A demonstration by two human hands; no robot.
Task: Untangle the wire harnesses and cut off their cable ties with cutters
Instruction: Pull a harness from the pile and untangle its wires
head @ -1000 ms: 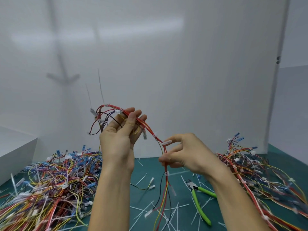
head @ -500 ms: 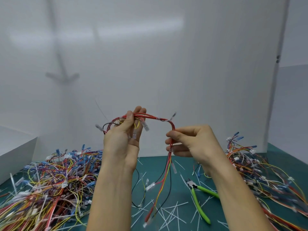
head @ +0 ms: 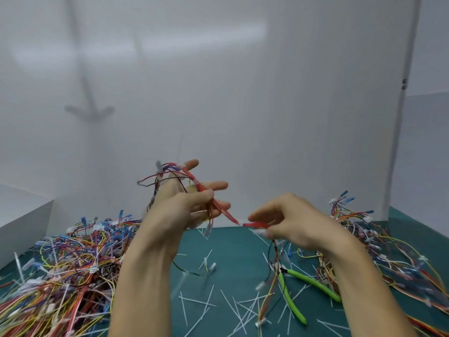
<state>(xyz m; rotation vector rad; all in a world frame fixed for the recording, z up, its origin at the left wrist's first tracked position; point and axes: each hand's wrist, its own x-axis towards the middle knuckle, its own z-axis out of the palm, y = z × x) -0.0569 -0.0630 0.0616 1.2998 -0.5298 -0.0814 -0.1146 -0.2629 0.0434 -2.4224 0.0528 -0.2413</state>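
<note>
A red wire harness stretches in the air between both hands above the green mat. My left hand grips its bunched end, with loose red, blue and black wires sticking up past the fingers. My right hand pinches the harness further along, and the rest of it hangs down from there to the mat. Both hands are motion-blurred. The green-handled cutters lie on the mat below my right forearm, untouched.
A large pile of coloured harnesses covers the mat on the left, and another pile lies on the right. Cut white cable ties are scattered over the green mat. White walls enclose the space, with a white box at the left.
Both hands have dropped lower and moved apart, pulling the arched harness into a straight line. My left hand's fingers have spread, and my right hand has shifted right.
</note>
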